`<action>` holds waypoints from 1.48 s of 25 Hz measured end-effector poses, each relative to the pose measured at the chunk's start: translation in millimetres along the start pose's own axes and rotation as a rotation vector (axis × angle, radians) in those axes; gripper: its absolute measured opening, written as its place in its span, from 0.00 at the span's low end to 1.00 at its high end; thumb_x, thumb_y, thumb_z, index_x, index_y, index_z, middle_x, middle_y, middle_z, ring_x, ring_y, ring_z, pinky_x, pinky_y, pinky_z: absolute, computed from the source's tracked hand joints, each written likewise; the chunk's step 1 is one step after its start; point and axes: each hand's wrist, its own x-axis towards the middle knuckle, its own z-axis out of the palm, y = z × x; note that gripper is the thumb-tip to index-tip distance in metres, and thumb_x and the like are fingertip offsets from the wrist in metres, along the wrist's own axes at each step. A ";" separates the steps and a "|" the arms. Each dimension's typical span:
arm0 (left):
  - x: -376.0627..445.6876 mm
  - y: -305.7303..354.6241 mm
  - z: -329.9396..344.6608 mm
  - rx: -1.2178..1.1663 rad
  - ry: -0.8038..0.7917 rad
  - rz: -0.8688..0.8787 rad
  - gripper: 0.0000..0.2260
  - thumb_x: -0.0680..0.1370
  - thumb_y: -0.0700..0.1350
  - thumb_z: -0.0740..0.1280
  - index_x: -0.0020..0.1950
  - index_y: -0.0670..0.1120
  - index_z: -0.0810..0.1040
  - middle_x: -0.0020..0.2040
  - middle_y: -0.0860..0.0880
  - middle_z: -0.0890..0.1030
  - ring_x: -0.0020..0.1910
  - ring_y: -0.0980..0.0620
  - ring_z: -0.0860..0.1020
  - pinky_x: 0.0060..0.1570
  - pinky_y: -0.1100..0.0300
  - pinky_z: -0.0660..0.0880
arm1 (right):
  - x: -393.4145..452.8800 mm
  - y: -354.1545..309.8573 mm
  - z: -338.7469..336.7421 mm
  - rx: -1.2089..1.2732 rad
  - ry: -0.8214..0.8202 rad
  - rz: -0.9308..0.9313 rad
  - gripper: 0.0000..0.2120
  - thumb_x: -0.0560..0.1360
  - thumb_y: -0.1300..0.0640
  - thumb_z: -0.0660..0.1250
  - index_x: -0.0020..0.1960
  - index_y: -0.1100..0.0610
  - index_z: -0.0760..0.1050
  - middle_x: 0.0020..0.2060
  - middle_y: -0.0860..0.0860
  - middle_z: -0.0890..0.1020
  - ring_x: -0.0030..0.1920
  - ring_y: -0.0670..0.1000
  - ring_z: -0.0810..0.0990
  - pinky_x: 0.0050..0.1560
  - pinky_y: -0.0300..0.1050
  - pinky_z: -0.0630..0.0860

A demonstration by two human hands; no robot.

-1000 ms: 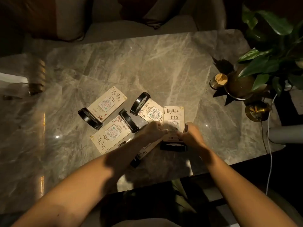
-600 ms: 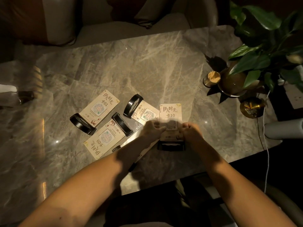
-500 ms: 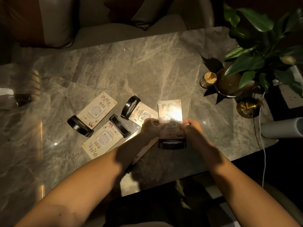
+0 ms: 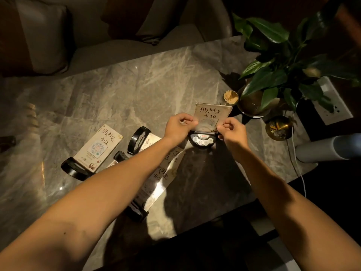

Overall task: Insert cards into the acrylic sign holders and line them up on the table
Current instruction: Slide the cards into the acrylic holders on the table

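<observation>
A sign holder with a cream card marked 卡10 (image 4: 212,116) stands upright on its black base (image 4: 202,140) on the marble table (image 4: 136,90). My left hand (image 4: 178,125) pinches the card's left edge and my right hand (image 4: 231,130) pinches its right edge. Several other holders with cards lie flat: one marked 卡01 (image 4: 97,147) at the left, one (image 4: 139,139) partly under my left forearm, and another (image 4: 162,180) near the table's front edge.
A potted plant (image 4: 273,75) stands at the table's right, close behind the upright sign. A toothpick jar (image 4: 230,97) and a brass ashtray (image 4: 278,128) sit beside it. A white cable (image 4: 297,165) runs off the right edge. A sofa (image 4: 97,36) lies beyond.
The 卡10 sign has moved farther from me and to the right, toward the plant, and now stands upright with both hands still on its card.
</observation>
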 end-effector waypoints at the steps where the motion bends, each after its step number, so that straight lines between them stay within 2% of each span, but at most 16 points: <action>1: 0.9 -1.6 0.0 0.008 0.005 0.020 0.04 0.73 0.39 0.76 0.46 0.45 0.84 0.42 0.51 0.83 0.44 0.50 0.82 0.50 0.57 0.80 | 0.6 2.0 -0.9 -0.004 -0.012 0.002 0.01 0.77 0.65 0.66 0.47 0.63 0.75 0.37 0.53 0.78 0.38 0.48 0.76 0.41 0.46 0.79; 5: -4.9 -13.6 0.3 0.006 -0.024 0.006 0.07 0.72 0.38 0.77 0.41 0.50 0.83 0.37 0.54 0.82 0.38 0.57 0.79 0.45 0.65 0.77 | -3.7 11.7 0.3 0.011 -0.045 0.052 0.03 0.76 0.66 0.67 0.44 0.60 0.75 0.33 0.54 0.76 0.33 0.46 0.74 0.37 0.45 0.75; 6: -7.2 -17.7 -0.8 -0.014 -0.042 0.003 0.08 0.72 0.37 0.77 0.42 0.49 0.83 0.37 0.54 0.82 0.37 0.58 0.79 0.44 0.67 0.77 | -6.7 15.1 1.2 0.019 -0.057 0.064 0.01 0.75 0.66 0.67 0.46 0.62 0.76 0.34 0.56 0.76 0.33 0.48 0.73 0.36 0.44 0.74; 8: -10.6 -24.1 -3.4 -0.046 -0.080 0.007 0.05 0.73 0.36 0.76 0.45 0.45 0.84 0.37 0.53 0.82 0.35 0.60 0.78 0.42 0.68 0.76 | -11.1 22.4 1.4 0.045 -0.065 0.074 0.08 0.75 0.65 0.67 0.53 0.68 0.76 0.37 0.60 0.77 0.37 0.52 0.73 0.36 0.43 0.72; 11: -10.9 -25.9 -9.2 -0.015 -0.110 0.015 0.08 0.75 0.37 0.74 0.54 0.39 0.84 0.39 0.48 0.82 0.39 0.54 0.79 0.46 0.61 0.77 | -17.0 20.6 4.0 0.104 -0.059 0.087 0.08 0.74 0.67 0.66 0.52 0.62 0.78 0.36 0.54 0.78 0.37 0.51 0.75 0.37 0.43 0.72; 13: -7.6 -27.3 -16.6 0.065 -0.129 0.004 0.16 0.75 0.38 0.75 0.61 0.38 0.81 0.45 0.45 0.81 0.43 0.51 0.78 0.54 0.55 0.77 | -22.6 23.0 10.8 0.134 -0.050 0.125 0.12 0.74 0.67 0.67 0.53 0.53 0.78 0.43 0.51 0.83 0.41 0.48 0.81 0.39 0.40 0.76; 15: -0.9 -31.8 -30.6 0.209 -0.184 -0.003 0.22 0.73 0.38 0.75 0.67 0.39 0.77 0.53 0.44 0.82 0.52 0.49 0.80 0.61 0.54 0.76 | -33.8 33.0 21.3 0.153 0.038 0.219 0.11 0.74 0.63 0.69 0.52 0.50 0.77 0.45 0.52 0.83 0.45 0.50 0.82 0.41 0.42 0.79; 17: 6.2 -38.3 -45.3 0.440 -0.291 0.007 0.27 0.73 0.39 0.76 0.71 0.40 0.74 0.64 0.43 0.81 0.63 0.48 0.79 0.67 0.53 0.74 | -48.5 49.9 35.2 0.105 0.021 0.319 0.06 0.75 0.59 0.71 0.51 0.51 0.78 0.47 0.52 0.83 0.46 0.50 0.82 0.46 0.45 0.80; 20: 12.1 -45.2 -61.8 0.936 -0.431 0.136 0.18 0.73 0.43 0.74 0.63 0.46 0.79 0.57 0.47 0.83 0.56 0.46 0.82 0.56 0.51 0.78 | -74.6 71.5 65.8 0.117 -0.148 0.412 0.05 0.75 0.56 0.71 0.51 0.51 0.79 0.49 0.51 0.84 0.48 0.51 0.83 0.51 0.50 0.81; 23: 8.7 -56.9 -72.6 1.201 -0.502 0.278 0.12 0.74 0.43 0.69 0.57 0.49 0.78 0.55 0.48 0.81 0.50 0.46 0.79 0.48 0.53 0.73 | -95.7 78.8 96.9 0.227 -0.152 0.486 0.11 0.72 0.56 0.72 0.53 0.58 0.81 0.48 0.56 0.86 0.48 0.56 0.86 0.53 0.56 0.83; 27: 12.3 -72.8 -85.4 1.224 -0.490 0.368 0.16 0.76 0.40 0.67 0.63 0.49 0.79 0.59 0.46 0.80 0.54 0.45 0.78 0.55 0.50 0.71 | -107.0 78.2 124.2 0.278 -0.149 0.493 0.09 0.74 0.62 0.73 0.54 0.61 0.82 0.39 0.50 0.88 0.39 0.49 0.88 0.35 0.41 0.81; 29: 18.8 -72.1 -86.6 1.234 -0.530 0.342 0.14 0.77 0.41 0.69 0.62 0.47 0.81 0.58 0.45 0.80 0.55 0.44 0.78 0.57 0.48 0.74 | -107.4 73.9 127.0 0.228 -0.128 0.461 0.09 0.73 0.61 0.75 0.53 0.59 0.83 0.39 0.50 0.88 0.40 0.49 0.88 0.39 0.42 0.82; 31: 22.0 -64.1 -90.7 1.046 -0.578 0.230 0.06 0.77 0.41 0.68 0.50 0.43 0.84 0.48 0.45 0.82 0.47 0.47 0.79 0.51 0.52 0.75 | -106.8 69.0 123.7 0.186 -0.116 0.473 0.08 0.72 0.59 0.76 0.51 0.57 0.84 0.41 0.52 0.88 0.43 0.52 0.88 0.44 0.48 0.84; 33: 22.0 -52.0 -99.9 0.813 -0.610 0.145 0.09 0.75 0.38 0.66 0.35 0.44 0.79 0.34 0.47 0.77 0.33 0.50 0.74 0.38 0.56 0.70 | -106.1 61.1 119.0 0.216 -0.146 0.497 0.07 0.73 0.60 0.74 0.51 0.60 0.84 0.42 0.55 0.88 0.41 0.53 0.88 0.41 0.46 0.83; 34: 21.4 -44.5 -107.8 0.723 -0.597 0.130 0.09 0.74 0.37 0.66 0.35 0.46 0.80 0.33 0.49 0.78 0.31 0.52 0.74 0.36 0.57 0.70 | -103.6 55.1 118.4 0.216 -0.176 0.504 0.08 0.74 0.59 0.72 0.51 0.62 0.83 0.43 0.56 0.88 0.41 0.53 0.87 0.40 0.46 0.83; 37: 19.4 -23.5 -130.0 0.490 -0.488 0.124 0.08 0.77 0.36 0.69 0.53 0.43 0.85 0.45 0.49 0.85 0.37 0.61 0.80 0.37 0.66 0.75 | -95.8 29.1 122.9 0.264 -0.223 0.488 0.10 0.70 0.56 0.73 0.46 0.62 0.82 0.44 0.61 0.83 0.43 0.59 0.82 0.44 0.55 0.79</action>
